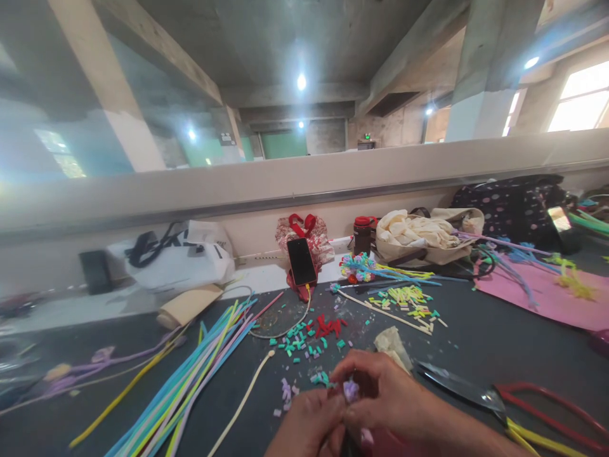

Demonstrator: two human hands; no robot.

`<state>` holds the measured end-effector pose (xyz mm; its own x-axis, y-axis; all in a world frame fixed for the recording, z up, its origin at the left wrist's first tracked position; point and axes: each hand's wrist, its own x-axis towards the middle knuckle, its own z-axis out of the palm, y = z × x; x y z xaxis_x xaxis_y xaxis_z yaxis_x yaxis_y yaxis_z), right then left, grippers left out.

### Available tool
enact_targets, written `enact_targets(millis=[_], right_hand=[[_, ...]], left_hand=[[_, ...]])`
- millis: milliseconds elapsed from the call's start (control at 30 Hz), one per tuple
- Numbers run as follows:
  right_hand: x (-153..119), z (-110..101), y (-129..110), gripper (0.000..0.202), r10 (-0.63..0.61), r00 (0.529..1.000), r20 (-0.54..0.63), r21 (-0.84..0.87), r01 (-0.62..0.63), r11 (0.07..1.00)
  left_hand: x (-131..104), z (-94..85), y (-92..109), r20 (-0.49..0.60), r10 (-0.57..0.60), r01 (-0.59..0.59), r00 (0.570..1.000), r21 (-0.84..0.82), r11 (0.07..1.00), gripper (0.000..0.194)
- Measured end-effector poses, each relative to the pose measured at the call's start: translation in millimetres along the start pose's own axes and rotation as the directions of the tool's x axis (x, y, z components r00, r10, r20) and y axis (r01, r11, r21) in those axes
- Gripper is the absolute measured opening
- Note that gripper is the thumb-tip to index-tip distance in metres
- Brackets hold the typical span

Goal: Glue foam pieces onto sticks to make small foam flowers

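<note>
Concrete beams (413,57) and lit lamps stand over a dark worktable (476,343) that runs up to a low partition (257,184), where personal belongings are pushed back, likely to leave the front edge for handwork: a white bag (176,266) at the left, a bottle (362,240) with a red cap, and a beige tote (421,233) near it. A phone (301,261) is propped upright against a red patterned cloth bundle (283,233), perhaps so its screen faces the worker, with a charging cable (308,299) trailing from its lower end. Low in the middle, a small lilac piece (351,390) sits at the fingertips of the right hand (394,397), whose index finger curls over it while the thumb presses from below, a pinch that seems suited to something so tiny. Close against it, the left hand (309,422) has its fingers drawn in, presumably to steady the work, but whether it grips the same piece is hidden. Lilac scraps (286,389) lie just beside the left hand, with teal snippets (297,334) and red snippets (328,326) beyond, loosely grouped by colour, probably for easy picking. Long fuzzy stems (190,381) lie in a bundle to the left, apparently kept parallel to avoid tangling, and scissors (469,387) rest near the right hand, within easy reach
</note>
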<state>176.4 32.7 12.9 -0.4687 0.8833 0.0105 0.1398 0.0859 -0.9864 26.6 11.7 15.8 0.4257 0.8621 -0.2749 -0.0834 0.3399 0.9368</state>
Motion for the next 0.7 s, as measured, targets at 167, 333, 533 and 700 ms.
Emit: enact_targets(millis=[167,333,533,700], right_hand=[[0,2,-1,0.020,0.054,0.996,-0.067,0.038,-0.051,0.998],[3,9,6,0.021,0.182,0.977,-0.113,0.423,-0.119,0.899],[3,6,7,0.021,0.231,0.968,-0.100,0.392,-0.175,0.903],[7,3,12,0.034,0.158,0.978,-0.138,0.454,-0.080,0.887]], left_hand=[[9,-9.2,-11,0.044,-0.101,0.101,0.994,-0.010,0.995,0.050],[11,-17.1,-18,-0.029,-0.137,0.137,0.990,-0.012,0.990,0.043],[13,-15.0,-22,0.004,-0.140,0.139,0.990,0.101,0.985,0.042],[14,-18.0,-18,-0.052,-0.089,0.087,0.995,-0.035,0.996,0.042]])
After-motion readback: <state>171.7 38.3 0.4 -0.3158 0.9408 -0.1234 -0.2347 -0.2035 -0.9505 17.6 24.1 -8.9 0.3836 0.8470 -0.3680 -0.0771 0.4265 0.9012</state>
